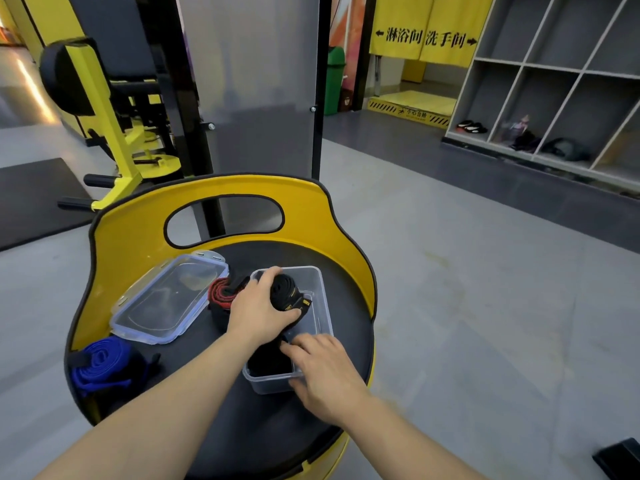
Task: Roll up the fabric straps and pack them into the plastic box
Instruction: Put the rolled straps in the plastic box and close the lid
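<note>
Fingers (277, 273) of the left hand (258, 311) curl round a rolled black strap (287, 294), holding it over the far half of the clear plastic box (320, 289), while the right hand (325, 372) grips the box's near rim with thumb and fingers bent over its edge. A second dark roll (270, 362) already lies in the near end of the box. All of it stands on a round black padded surface (249, 431) with a raised yellow back (138, 230) that has an oval cut-out. To the left of the box on the surface lie a red-and-black strap (221, 292), partly under the left hand, the box's clear lid (166, 299) with its blue seal, and, at the near left edge, a loosely rolled blue strap (100, 367). Beyond the surface, grey floor (485, 254) stretches to a yellow and black gym machine (104, 109) on the left, a grey panel (252, 81) at centre, and open grey cubby shelves (554, 81) on the right holding shoes and bags. A yellow curtain (426, 26) with black Chinese characters and arrows hangs over a doorway at the back, beside a green bin (335, 81).
</note>
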